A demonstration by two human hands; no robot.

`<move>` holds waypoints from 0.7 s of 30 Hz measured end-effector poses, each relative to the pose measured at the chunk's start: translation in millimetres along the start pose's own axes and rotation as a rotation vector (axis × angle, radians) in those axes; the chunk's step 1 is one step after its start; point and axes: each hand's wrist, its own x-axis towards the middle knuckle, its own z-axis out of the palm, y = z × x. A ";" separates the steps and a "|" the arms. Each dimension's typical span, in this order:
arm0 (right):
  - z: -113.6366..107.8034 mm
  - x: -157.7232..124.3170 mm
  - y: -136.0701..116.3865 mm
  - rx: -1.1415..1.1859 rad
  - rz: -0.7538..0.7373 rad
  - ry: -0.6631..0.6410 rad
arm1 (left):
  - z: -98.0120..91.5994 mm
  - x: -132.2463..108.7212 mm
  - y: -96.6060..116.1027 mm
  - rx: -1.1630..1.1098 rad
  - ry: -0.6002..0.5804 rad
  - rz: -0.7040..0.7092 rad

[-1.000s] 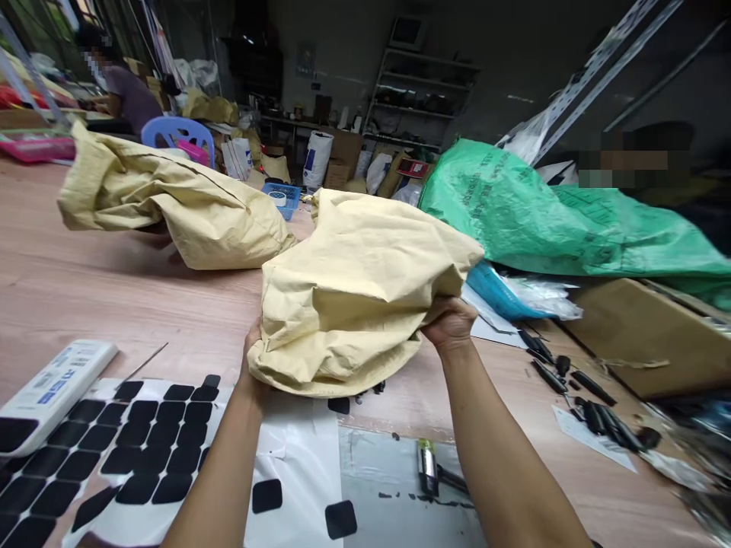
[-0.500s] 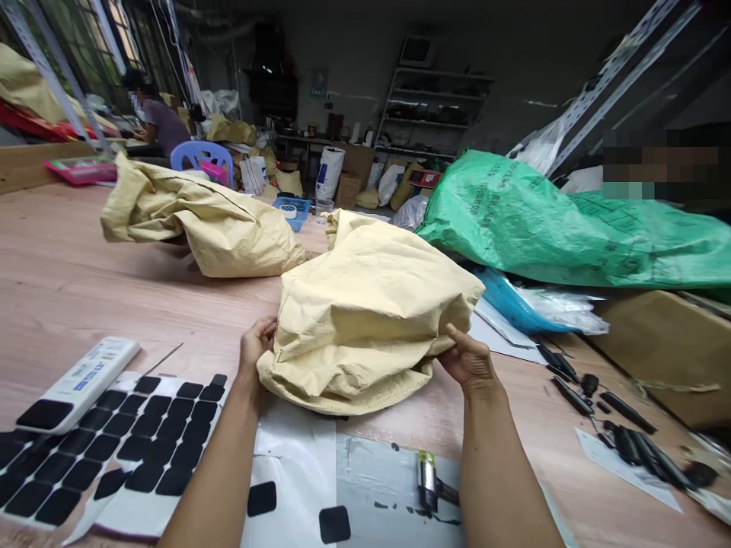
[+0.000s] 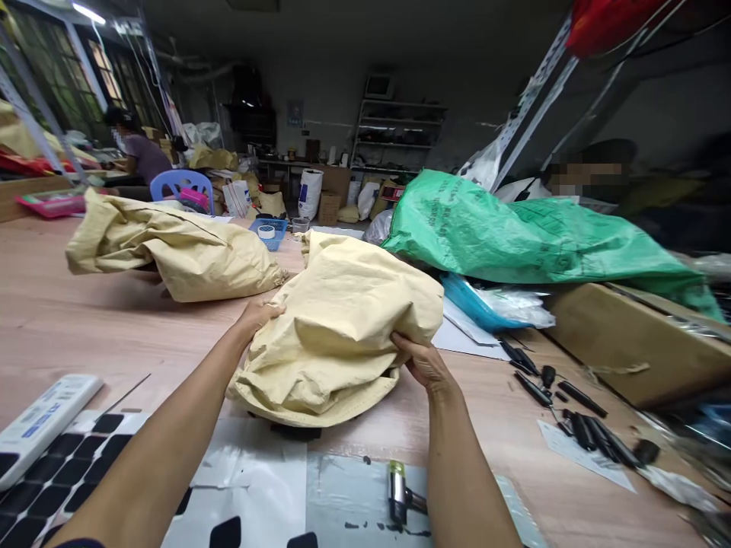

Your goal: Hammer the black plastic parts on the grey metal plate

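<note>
A cream-yellow woven sack point(image 3: 343, 312) stands on the table in front of me, its wide stitched edge turned toward me. My left hand point(image 3: 260, 316) grips its left side. On the right, my right hand point(image 3: 419, 361) pinches a fold of the same sack, thumb on top. Something dark shows under the near edge, too hidden to name. Behind and to the left lies a second cream sack point(image 3: 188, 251). Nearest below is a hammer point(image 3: 398, 491) on a grey sheet point(image 3: 343, 487), with a white sheet point(image 3: 256, 457) beside it.
At left are a white box-like device point(image 3: 49, 426) and a sheet of black square pads point(image 3: 62, 472). A green sack point(image 3: 514, 228) and a cardboard box point(image 3: 633, 342) stand at right, near black-handled tools point(image 3: 594, 434). A person point(image 3: 140, 152) sits at far left; another is behind the green sack.
My left hand has shifted from the sack's lower left side to higher up. My right hand still holds its fold. The whole view has swung somewhat to the right.
</note>
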 end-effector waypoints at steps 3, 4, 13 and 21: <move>-2.6 6.0 10.4 -0.042 -0.110 0.080 | 5.7 -3.2 10.2 -0.163 0.029 0.101; -2.5 7.7 12.4 -0.028 -0.139 0.092 | 7.3 -4.9 13.7 -0.235 0.025 0.134; 5.5 5.6 0.9 0.143 -0.209 0.100 | 19.0 -21.7 51.9 -0.512 -0.104 0.365; -6.1 1.1 -1.4 0.227 -0.149 -0.012 | 17.3 -40.4 60.3 -0.549 -0.328 0.349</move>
